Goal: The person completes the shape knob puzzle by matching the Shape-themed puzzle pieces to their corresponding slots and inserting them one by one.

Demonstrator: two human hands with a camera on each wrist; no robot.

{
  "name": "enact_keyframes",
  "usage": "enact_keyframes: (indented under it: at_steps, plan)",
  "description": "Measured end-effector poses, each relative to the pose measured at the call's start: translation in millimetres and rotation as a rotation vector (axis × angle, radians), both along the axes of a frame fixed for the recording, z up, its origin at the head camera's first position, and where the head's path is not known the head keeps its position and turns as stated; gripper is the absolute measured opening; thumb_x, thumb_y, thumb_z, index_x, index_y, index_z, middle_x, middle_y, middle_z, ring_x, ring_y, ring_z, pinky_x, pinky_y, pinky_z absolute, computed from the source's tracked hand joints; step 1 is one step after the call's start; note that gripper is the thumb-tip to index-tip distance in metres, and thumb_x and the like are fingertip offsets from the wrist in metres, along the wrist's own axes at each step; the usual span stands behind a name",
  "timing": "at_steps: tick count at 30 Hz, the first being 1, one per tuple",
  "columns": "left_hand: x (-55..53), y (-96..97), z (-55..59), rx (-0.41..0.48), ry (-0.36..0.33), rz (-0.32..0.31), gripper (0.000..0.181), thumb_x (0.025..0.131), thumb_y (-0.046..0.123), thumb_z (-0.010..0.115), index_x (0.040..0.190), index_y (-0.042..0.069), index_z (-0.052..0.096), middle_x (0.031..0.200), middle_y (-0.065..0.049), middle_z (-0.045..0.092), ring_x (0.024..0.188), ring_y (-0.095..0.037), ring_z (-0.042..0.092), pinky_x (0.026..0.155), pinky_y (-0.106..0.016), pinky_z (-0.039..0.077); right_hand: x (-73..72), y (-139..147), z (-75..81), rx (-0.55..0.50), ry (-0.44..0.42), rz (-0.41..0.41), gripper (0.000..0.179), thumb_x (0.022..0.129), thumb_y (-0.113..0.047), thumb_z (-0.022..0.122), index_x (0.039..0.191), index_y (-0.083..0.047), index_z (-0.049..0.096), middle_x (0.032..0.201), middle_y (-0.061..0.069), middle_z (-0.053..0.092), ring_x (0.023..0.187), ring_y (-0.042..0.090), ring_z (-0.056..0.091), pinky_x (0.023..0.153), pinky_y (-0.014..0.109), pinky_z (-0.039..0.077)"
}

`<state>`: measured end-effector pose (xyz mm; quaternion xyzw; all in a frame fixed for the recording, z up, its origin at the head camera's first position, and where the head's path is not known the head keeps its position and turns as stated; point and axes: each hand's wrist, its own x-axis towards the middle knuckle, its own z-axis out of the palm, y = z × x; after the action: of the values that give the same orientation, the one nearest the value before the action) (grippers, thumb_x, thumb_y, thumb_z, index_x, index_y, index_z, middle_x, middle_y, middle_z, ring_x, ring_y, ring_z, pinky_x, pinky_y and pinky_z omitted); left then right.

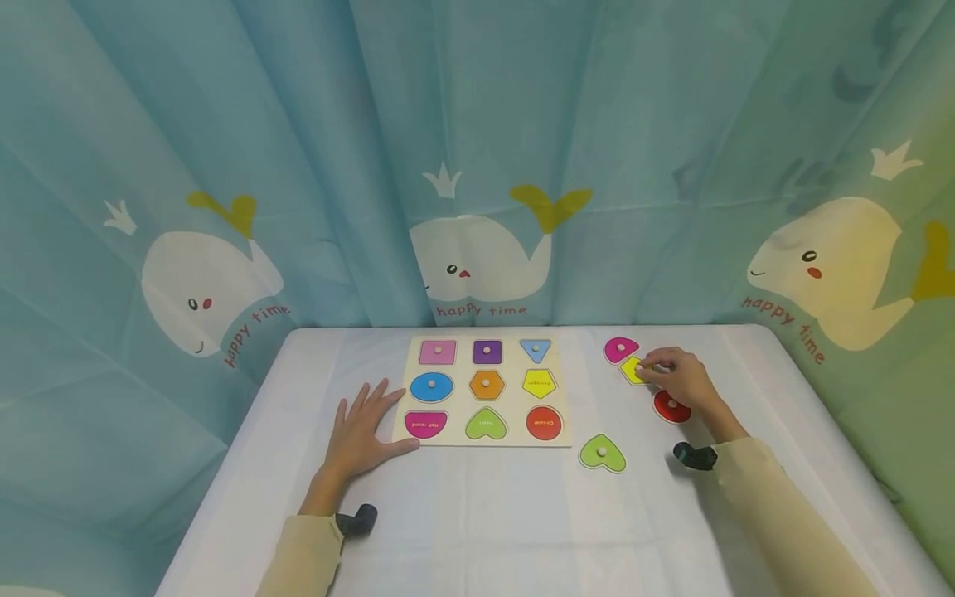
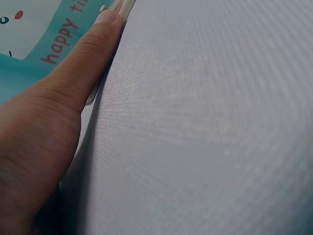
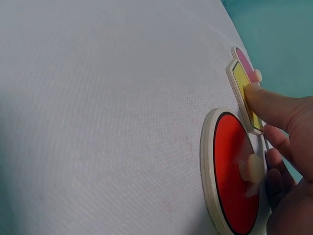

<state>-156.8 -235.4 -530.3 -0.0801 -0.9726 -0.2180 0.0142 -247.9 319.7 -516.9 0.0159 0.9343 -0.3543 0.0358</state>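
My right hand pinches the yellow pentagon puzzle piece by its knob, thumb and finger on top. Touching close behind it is a magenta half-round piece. Under the wrist side of that hand lies a red circular piece with a wooden knob. The white shape board lies to the left, and my left hand rests at its left edge with fingers spread. In the left wrist view the thumb reaches along the board's edge.
A green heart piece lies on the white-covered table, right of the board's near corner. Knobbed pieces fill several slots; the pentagon, half-round, heart and circle slots show printed words. A blue whale-print curtain hangs behind the table.
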Motion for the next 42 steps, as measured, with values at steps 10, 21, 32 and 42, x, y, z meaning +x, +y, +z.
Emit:
enact_keyframes:
  at_steps: [10, 21, 32, 42]
  plan:
    - [1.0, 0.4, 0.0, -0.003, 0.006, 0.004, 0.093, 0.076, 0.06, 0.081, 0.153, 0.019, 0.05, 0.165, -0.015, 0.033, 0.154, -0.044, 0.018, 0.118, -0.073, 0.006, 0.4, -4.0, 5.7, 0.023, 0.04, 0.024, 0.034, 0.097, -0.025, 0.074, 0.122, -0.003, 0.071, 0.138, 0.028, 0.054, 0.121, 0.047, 0.051, 0.096, 0.059, 0.054]
    - [0.0, -2.1, -3.2, -0.014, 0.001, 0.006, 0.094, 0.075, 0.065, 0.079, 0.153, 0.021, 0.049, 0.166, -0.015, 0.032, 0.154, -0.044, 0.017, 0.118, -0.073, 0.004, 6.6, -18.0, 26.8, -0.019, 0.06, 0.019, 0.035, 0.099, -0.024, 0.071, 0.124, 0.0, 0.068, 0.136, 0.028, 0.054, 0.121, 0.046, 0.051, 0.093, 0.058, 0.056]
    - [0.3, -0.3, -2.2, 0.003, 0.006, 0.005, 0.094, 0.074, 0.063, 0.08, 0.153, 0.021, 0.05, 0.165, -0.015, 0.033, 0.154, -0.044, 0.017, 0.118, -0.074, 0.004, 4.7, -45.7, 37.6, -0.052, 0.215, 0.115, 0.022, 0.096, -0.016, 0.072, 0.112, -0.001, 0.074, 0.128, 0.023, 0.063, 0.111, 0.042, 0.06, 0.089, 0.053, 0.056]
    - [0.5, -1.4, -2.6, 0.0, 0.009, 0.005, 0.096, 0.074, 0.065, 0.079, 0.154, 0.021, 0.049, 0.166, -0.014, 0.032, 0.154, -0.044, 0.017, 0.118, -0.074, 0.004, 1.3, -82.5, 41.1, -0.078, 0.225, 0.147, 0.02, 0.094, -0.015, 0.076, 0.109, -0.001, 0.075, 0.13, 0.02, 0.061, 0.107, 0.036, 0.062, 0.089, 0.046, 0.059]
